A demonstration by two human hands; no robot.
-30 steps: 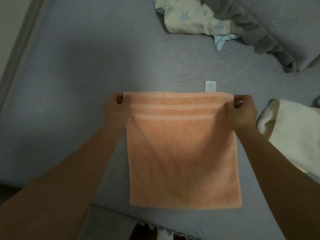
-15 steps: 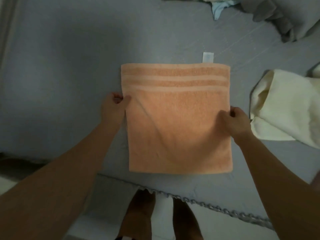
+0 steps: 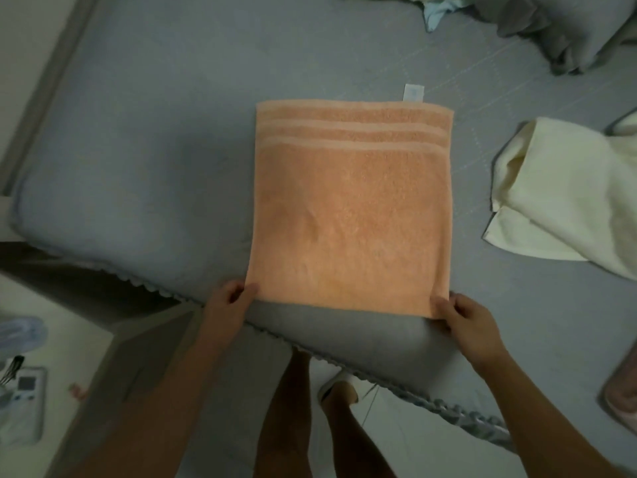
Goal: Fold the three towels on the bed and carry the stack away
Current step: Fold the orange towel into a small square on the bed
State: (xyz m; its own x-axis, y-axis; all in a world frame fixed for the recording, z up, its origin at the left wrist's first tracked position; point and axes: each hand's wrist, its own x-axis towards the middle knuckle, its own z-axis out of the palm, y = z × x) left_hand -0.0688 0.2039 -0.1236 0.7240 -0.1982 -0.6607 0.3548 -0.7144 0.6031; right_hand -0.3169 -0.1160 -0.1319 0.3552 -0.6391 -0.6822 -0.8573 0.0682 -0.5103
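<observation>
An orange towel [image 3: 351, 208] lies flat on the grey bed [image 3: 155, 150], folded into a near square, with a white tag at its far edge. My left hand [image 3: 229, 305] pinches its near left corner. My right hand [image 3: 465, 326] holds its near right corner. A cream towel [image 3: 565, 194] lies crumpled to the right of the orange one. A pink towel [image 3: 624, 391] shows partly at the right edge, near the bed's front.
Rumpled grey bedding [image 3: 565, 29] and a light blue cloth [image 3: 436, 12] lie at the far right. The bed's scalloped front edge [image 3: 448, 412] runs in front of my legs. A white bedside table [image 3: 44, 374] with a remote control [image 3: 24, 405] stands at the lower left.
Both hands have slid down the towel's sides from the far corners to the near corners. The towel now lies flat on the bed.
</observation>
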